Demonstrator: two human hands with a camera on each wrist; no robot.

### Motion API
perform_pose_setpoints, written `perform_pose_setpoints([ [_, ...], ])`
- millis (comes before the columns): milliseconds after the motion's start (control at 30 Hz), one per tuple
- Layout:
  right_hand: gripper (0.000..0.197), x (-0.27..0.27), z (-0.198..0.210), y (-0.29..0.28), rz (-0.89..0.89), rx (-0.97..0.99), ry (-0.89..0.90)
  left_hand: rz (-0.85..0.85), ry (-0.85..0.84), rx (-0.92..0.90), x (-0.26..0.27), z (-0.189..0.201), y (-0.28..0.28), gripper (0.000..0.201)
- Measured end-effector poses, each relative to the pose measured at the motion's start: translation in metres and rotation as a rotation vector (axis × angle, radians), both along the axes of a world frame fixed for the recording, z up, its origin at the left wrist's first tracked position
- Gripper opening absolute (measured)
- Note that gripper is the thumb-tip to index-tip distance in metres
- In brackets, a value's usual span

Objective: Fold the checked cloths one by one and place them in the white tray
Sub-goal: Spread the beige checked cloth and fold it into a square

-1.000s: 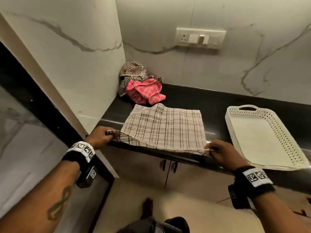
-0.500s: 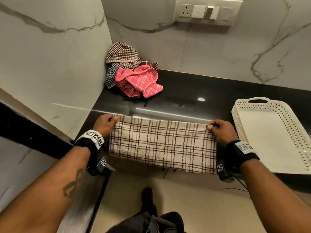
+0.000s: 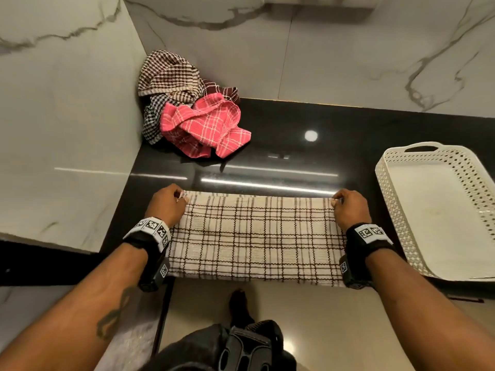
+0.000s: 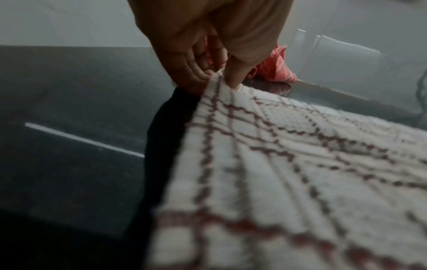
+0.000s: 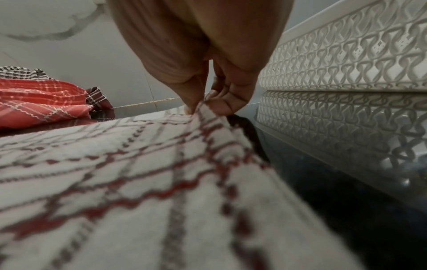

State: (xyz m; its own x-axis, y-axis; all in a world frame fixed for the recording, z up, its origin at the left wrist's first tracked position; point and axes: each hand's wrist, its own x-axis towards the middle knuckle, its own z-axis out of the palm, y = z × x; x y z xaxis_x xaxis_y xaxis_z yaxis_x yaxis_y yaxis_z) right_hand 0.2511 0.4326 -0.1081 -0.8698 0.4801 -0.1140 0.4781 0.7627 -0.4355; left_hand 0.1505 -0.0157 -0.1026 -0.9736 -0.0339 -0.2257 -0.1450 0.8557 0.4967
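A cream cloth with brown checks [image 3: 257,236] lies folded in half on the black counter [image 3: 294,124], its near fold hanging at the counter's front edge. My left hand [image 3: 171,204] pinches the cloth's far left corner [image 4: 219,80] between thumb and fingers. At the far right corner [image 5: 201,107] my right hand [image 3: 348,207] pinches it the same way. The white perforated tray [image 3: 396,210] stands to the right of my right hand, with nothing in it; its wall [image 5: 346,64] is close beside that hand.
A heap of crumpled checked cloths sits in the back left corner: a pink one [image 3: 206,127] in front, brown-and-white ones [image 3: 166,76] behind. Marble walls [image 3: 67,103] close off the left and back. The floor [image 3: 348,330] lies below the counter's front edge.
Both hands carried the cloth's near edge up and away over the far edge, folding it in half. Since half a second ago they have laid the corners down on the counter.
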Motion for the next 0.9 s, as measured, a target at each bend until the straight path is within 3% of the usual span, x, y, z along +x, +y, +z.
perform_pose_setpoints([
  [133,0.016,-0.002,0.005,-0.004,-0.033,0.036,-0.035,-0.092,0.018,-0.059,-0.009,0.004,0.002,0.015],
  [333,0.014,-0.006,0.012,-0.004,-0.065,0.031,-0.026,-0.145,0.129,0.084,-0.029,0.007,0.008,0.017],
  [900,0.011,-0.014,0.013,0.003,-0.050,0.049,-0.056,0.094,-0.004,0.033,-0.052,0.002,0.028,0.019],
])
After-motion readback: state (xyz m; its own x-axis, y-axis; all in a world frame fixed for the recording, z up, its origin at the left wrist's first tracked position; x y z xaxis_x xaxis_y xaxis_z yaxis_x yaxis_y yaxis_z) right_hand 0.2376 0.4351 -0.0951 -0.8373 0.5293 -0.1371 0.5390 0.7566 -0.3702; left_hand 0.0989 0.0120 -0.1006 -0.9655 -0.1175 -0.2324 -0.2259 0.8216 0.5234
